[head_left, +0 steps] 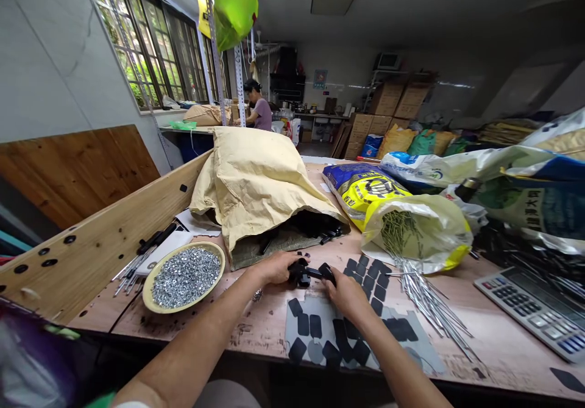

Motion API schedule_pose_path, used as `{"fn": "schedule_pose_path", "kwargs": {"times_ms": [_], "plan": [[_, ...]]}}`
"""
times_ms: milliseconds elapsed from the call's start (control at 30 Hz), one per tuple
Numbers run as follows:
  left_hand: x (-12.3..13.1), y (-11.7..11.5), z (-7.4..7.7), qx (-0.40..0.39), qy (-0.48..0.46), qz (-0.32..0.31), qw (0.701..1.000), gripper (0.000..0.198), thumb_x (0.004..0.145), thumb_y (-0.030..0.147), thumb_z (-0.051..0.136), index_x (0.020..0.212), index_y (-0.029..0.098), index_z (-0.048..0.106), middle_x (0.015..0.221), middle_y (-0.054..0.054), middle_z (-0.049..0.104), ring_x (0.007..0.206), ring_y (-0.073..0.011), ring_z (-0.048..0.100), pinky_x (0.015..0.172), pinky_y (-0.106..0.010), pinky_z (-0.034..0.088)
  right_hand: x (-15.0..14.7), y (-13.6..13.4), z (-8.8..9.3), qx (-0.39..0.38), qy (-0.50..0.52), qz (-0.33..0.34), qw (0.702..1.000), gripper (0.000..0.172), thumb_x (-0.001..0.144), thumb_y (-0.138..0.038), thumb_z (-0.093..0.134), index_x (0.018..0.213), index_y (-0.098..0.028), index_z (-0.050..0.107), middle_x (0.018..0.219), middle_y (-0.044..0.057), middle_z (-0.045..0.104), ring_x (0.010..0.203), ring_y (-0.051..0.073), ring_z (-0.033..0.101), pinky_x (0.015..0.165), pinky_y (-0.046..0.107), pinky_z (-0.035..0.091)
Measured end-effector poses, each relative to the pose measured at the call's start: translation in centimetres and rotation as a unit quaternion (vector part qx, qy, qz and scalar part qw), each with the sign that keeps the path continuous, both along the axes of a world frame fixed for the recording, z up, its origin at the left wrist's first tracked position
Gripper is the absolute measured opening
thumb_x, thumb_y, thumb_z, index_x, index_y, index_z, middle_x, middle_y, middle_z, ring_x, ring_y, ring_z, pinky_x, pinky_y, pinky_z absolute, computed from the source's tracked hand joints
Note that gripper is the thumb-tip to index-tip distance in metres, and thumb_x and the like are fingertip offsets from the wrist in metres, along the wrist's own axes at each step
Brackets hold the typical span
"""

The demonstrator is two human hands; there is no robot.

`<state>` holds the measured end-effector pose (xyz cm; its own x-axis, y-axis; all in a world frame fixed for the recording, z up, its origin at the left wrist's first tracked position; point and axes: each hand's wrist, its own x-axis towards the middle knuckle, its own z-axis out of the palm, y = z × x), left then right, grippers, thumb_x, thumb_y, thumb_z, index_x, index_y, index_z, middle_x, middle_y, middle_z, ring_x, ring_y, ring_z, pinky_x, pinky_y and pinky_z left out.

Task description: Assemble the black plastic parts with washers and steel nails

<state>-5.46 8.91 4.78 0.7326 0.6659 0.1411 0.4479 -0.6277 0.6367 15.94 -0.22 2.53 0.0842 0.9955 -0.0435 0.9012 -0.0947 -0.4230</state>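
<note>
My left hand (274, 268) is closed round a black plastic part (300, 274) just in front of the paper sack. Opposite it, my right hand (347, 295) pinches the dark, rounded right end of this part; whether that end is a separate piece I cannot tell. Under my right wrist lies a grey sheet (302, 353) with black rounded pads (315, 326) on it, and more such pads lie in rows beyond. To the left, a cream bowl (147, 298) holds many small silvery metal nuts. The open paper sack (260, 182) has black parts in its mouth.
Long thin metal rods (434, 310) spill from a yellow and white bag (418, 228) on the right. A calculator (534, 313) lies at the right edge. A wooden board (109, 237) borders the left. One person (262, 112) sits farther back.
</note>
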Motion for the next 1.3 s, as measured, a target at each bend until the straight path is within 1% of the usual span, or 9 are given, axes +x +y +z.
{"fn": "schedule_pose_path", "kwargs": {"times_ms": [100, 200, 433, 500, 600, 733, 900, 1100, 1300], "plan": [[0.2, 0.1, -0.2, 0.041, 0.074, -0.049, 0.995, 0.055, 0.069, 0.007, 0.063, 0.117, 0.033, 0.067, 0.104, -0.001, 0.067, 0.093, -0.0212, 0.062, 0.083, -0.026, 0.047, -0.5, 0.5, 0.0, -0.013, -0.032, -0.020, 0.999, 0.040, 0.090, -0.033, 0.048, 0.125, -0.019, 0.058, 0.093, 0.016, 0.072, 0.091, 0.031, 0.067, 0.076, 0.037, 0.045], [0.2, 0.3, -0.2, 0.074, 0.138, -0.058, 0.986, 0.056, 0.069, 0.002, 0.059, 0.113, 0.034, 0.069, 0.105, -0.002, 0.061, 0.095, -0.0216, 0.059, 0.085, -0.029, 0.046, -0.9, 0.7, 0.0, -0.015, -0.043, -0.023, 0.999, 0.036, 0.090, -0.034, 0.048, 0.119, -0.020, 0.061, 0.090, 0.016, 0.072, 0.089, 0.032, 0.067, 0.076, 0.039, 0.045], [0.2, 0.5, -0.1, 0.050, 0.095, -0.019, 0.994, 0.026, 0.071, 0.005, 0.059, 0.083, 0.024, 0.072, 0.130, -0.003, 0.054, 0.119, -0.0253, 0.046, 0.100, -0.036, 0.037, -1.0, 0.1, -0.7, 0.025, -0.004, -0.037, 0.999, 0.029, 0.086, -0.035, 0.053, 0.111, -0.024, 0.062, 0.080, 0.012, 0.071, 0.081, 0.033, 0.067, 0.069, 0.038, 0.044], [-0.1, 0.5, 0.0, 0.030, 0.065, 0.000, 0.997, 0.022, 0.068, 0.006, 0.062, 0.080, 0.022, 0.071, 0.120, -0.005, 0.061, 0.116, -0.0261, 0.048, 0.099, -0.035, 0.037, -0.8, -0.1, -1.1, 0.045, 0.025, -0.042, 0.998, 0.027, 0.085, -0.034, 0.054, 0.109, -0.025, 0.061, 0.077, 0.009, 0.070, 0.078, 0.032, 0.067, 0.067, 0.036, 0.044], [-0.2, 0.2, -0.5, -0.011, 0.009, 0.047, 0.999, 0.019, 0.067, 0.009, 0.064, 0.080, 0.021, 0.070, 0.093, -0.004, 0.069, 0.098, -0.0262, 0.059, 0.092, -0.035, 0.041, -0.4, -0.1, -1.4, 0.087, 0.086, -0.046, 0.991, 0.026, 0.084, -0.032, 0.051, 0.108, -0.023, 0.056, 0.079, 0.007, 0.069, 0.078, 0.029, 0.067, 0.067, 0.034, 0.046], [1.3, -1.7, -2.3, -0.070, -0.092, 0.129, 0.985, 0.015, 0.075, 0.020, 0.062, 0.089, 0.017, 0.069, 0.082, -0.003, 0.069, 0.079, -0.0237, 0.063, 0.074, -0.031, 0.046, -0.4, 0.2, -1.9, 0.160, 0.199, -0.034, 0.966, 0.036, 0.087, -0.037, 0.048, 0.118, -0.020, 0.049, 0.099, 0.009, 0.069, 0.090, 0.025, 0.067, 0.075, 0.033, 0.050], [4.2, -4.7, -4.3, -0.118, -0.203, 0.178, 0.956, 0.030, 0.075, 0.022, 0.065, 0.104, 0.015, 0.064, 0.082, -0.002, 0.069, 0.078, -0.0208, 0.064, 0.070, -0.029, 0.049, -2.4, 0.4, -3.1, 0.245, 0.358, 0.014, 0.901, 0.039, 0.082, -0.032, 0.051, 0.119, -0.019, 0.056, 0.113, 0.010, 0.067, 0.107, 0.026, 0.061, 0.094, 0.041, 0.048], [4.7, -6.0, -5.1, -0.224, -0.406, 0.147, 0.874, 0.058, 0.059, 0.018, 0.081, 0.113, 0.016, 0.060, 0.107, -0.007, 0.069, 0.105, -0.0264, 0.062, 0.095, -0.038, 0.046, -4.6, -0.4, -3.7, 0.246, 0.393, 0.018, 0.886, 0.051, 0.075, -0.023, 0.053, 0.126, -0.020, 0.050, 0.126, 0.009, 0.059, 0.121, 0.024, 0.052, 0.108, 0.042, 0.039], [3.7, -6.4, -5.4, -0.237, -0.390, 0.101, 0.884, 0.078, 0.052, 0.016, 0.085, 0.122, 0.020, 0.052, 0.124, -0.009, 0.063, 0.114, -0.0280, 0.058, 0.104, -0.043, 0.042, -5.0, -1.2, -2.4, 0.160, 0.459, 0.013, 0.874, 0.082, 0.068, -0.016, 0.053, 0.145, -0.020, 0.025, 0.129, 0.009, 0.054, 0.116, 0.023, 0.055, 0.104, 0.039, 0.041]]}}
